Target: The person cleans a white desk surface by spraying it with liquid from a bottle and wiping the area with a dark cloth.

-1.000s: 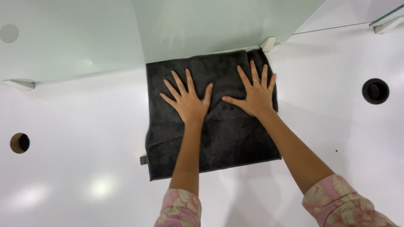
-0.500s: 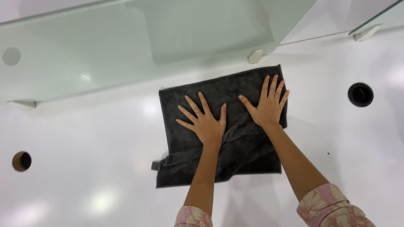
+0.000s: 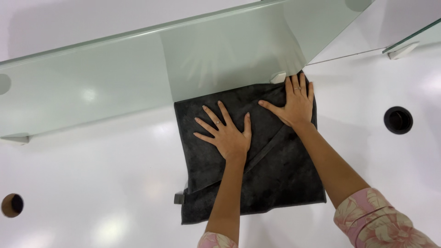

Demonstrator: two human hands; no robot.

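Observation:
A dark grey towel [image 3: 271, 179] lies flat on the white table [image 3: 92, 183], its far edge against a frosted glass panel [image 3: 138, 69]. My left hand [image 3: 227, 131] presses flat on the towel's middle left, fingers spread, a ring on one finger. My right hand [image 3: 296, 103] presses flat on the towel's far right corner, fingers spread, also ringed, fingertips by the glass panel's white bracket [image 3: 278, 77]. A diagonal crease runs across the cloth between my forearms. A small grey tag [image 3: 178, 198] sticks out at the towel's left near edge.
A black-rimmed round hole [image 3: 398, 120] sits in the table at the right, and a brown round hole [image 3: 11, 205] at the far left. A second glass panel with a bracket [image 3: 402, 50] stands at the upper right. Another bracket [image 3: 14, 138] holds the glass at the left.
Both hands have slid away from me over the towel, pushing it back against the glass panel. The folds near its left edge have flattened into one diagonal crease.

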